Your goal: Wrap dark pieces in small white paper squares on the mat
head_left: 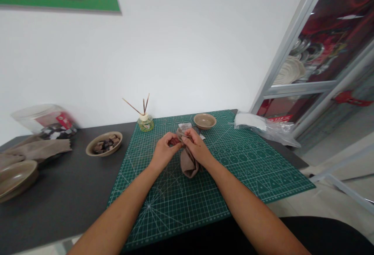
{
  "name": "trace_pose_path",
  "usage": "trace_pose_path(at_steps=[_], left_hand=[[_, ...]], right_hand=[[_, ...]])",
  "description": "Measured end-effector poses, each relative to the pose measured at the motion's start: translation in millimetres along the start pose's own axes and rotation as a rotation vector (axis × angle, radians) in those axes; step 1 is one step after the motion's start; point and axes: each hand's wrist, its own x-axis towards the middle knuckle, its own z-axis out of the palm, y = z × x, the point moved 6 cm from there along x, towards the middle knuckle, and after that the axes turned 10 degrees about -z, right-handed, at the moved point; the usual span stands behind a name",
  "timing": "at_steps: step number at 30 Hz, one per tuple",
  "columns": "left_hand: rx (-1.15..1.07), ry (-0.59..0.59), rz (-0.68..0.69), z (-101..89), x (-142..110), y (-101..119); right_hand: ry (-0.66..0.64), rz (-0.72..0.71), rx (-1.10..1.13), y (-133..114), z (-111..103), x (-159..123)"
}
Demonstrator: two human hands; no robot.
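Observation:
Both my hands meet over the middle of a green cutting mat [222, 177]. My right hand [196, 146] is closed round the top of a small taupe cloth pouch [188, 163], which hangs down onto the mat. My left hand [164, 150] pinches a small dark red piece [174, 141] right at the pouch's mouth. A thin drawstring runs across my right fingers. Whether the red piece is inside the pouch I cannot tell.
An empty beige bowl [205, 121] and a clear wrapper [184, 126] lie behind my hands. A reed diffuser [145, 122] stands at the mat's far left corner. Left of the mat: a bowl of dark pieces [104, 143], folded cloth [37, 150], a plastic jar [43, 119], stacked bowls [16, 177]. A plastic bag [263, 126] lies right.

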Motion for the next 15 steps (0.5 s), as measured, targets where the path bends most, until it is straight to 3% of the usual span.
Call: trace_pose_path(at_steps=[4, 10, 15], left_hand=[[0.015, 0.000, -0.004, 0.3, -1.8, 3.8], [0.110, 0.001, 0.058, -1.1, -3.4, 9.0], [0.099, -0.021, 0.098, 1.3, -3.9, 8.7]], right_hand=[[0.045, 0.033, -0.036, 0.6, -5.6, -0.1], [-0.012, 0.016, -0.085, -4.3, -1.5, -0.5], [0.062, 0.045, -0.130, -0.6, -7.7, -0.7]])
